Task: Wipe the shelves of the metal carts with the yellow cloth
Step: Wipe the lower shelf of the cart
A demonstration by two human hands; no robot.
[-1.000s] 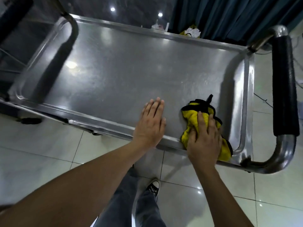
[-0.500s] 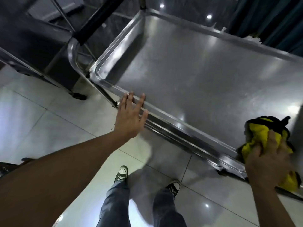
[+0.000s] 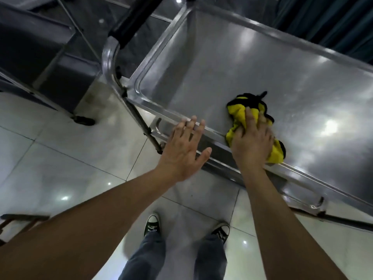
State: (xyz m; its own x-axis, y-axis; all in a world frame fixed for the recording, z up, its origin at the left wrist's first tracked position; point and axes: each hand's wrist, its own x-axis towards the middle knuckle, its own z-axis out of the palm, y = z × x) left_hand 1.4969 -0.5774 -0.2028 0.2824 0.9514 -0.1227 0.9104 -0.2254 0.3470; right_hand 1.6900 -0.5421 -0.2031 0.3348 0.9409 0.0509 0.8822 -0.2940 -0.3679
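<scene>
Head view: two bare hands at the near edge of a metal cart's top shelf (image 3: 252,63).

Right hand (image 3: 252,142) presses down on a crumpled yellow cloth (image 3: 238,114) with black trim, fingers curled into its folds; the cloth lies on the shelf just inside the near rim. Left hand (image 3: 184,147) is spread flat, fingers straight, fingertips at the rim beside the cloth, holding nothing. Below, sneakers (image 3: 151,224) stand on pale floor tiles (image 3: 60,158).
</scene>
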